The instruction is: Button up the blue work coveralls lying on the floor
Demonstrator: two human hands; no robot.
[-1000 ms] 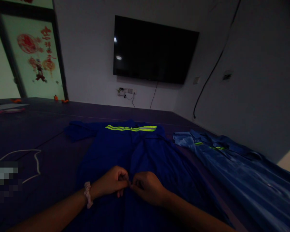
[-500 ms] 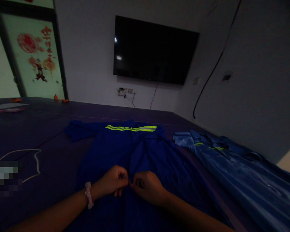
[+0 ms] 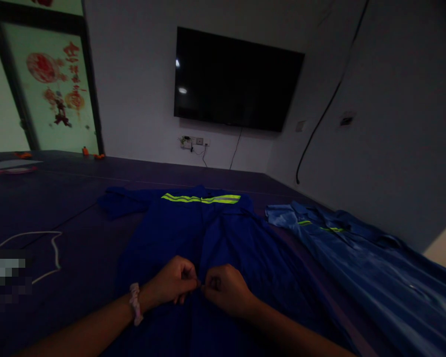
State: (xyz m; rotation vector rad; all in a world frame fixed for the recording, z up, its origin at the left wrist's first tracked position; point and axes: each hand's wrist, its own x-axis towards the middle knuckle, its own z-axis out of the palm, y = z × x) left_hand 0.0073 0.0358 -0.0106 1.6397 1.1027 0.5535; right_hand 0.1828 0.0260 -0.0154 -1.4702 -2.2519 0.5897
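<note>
A dark blue work uniform (image 3: 163, 233) lies spread front up before me, with a yellow-green reflective stripe (image 3: 219, 199) across its chest. Over its front opening, my left hand (image 3: 174, 280) pinches with thumb and index finger; a pale scrunchie (image 3: 136, 303) circles that wrist. Facing it, my right hand (image 3: 226, 290) is also closed in a pinch, the two sets of fingertips almost meeting at the centre line. Both seem to grip the uniform's front edge; the small piece between the fingertips is too dark to make out.
A second, lighter blue uniform (image 3: 360, 263) lies to the right on the purple floor (image 3: 78, 198). At left is a white cord (image 3: 55, 248) beside a blurred-out patch. A television (image 3: 238, 79) hangs on the wall, and a black cable (image 3: 319, 124) dangles right of it.
Both hands stay pinched at the same spot on the uniform's front, with only a tiny shift of the fingertips. The view has moved very slightly.
</note>
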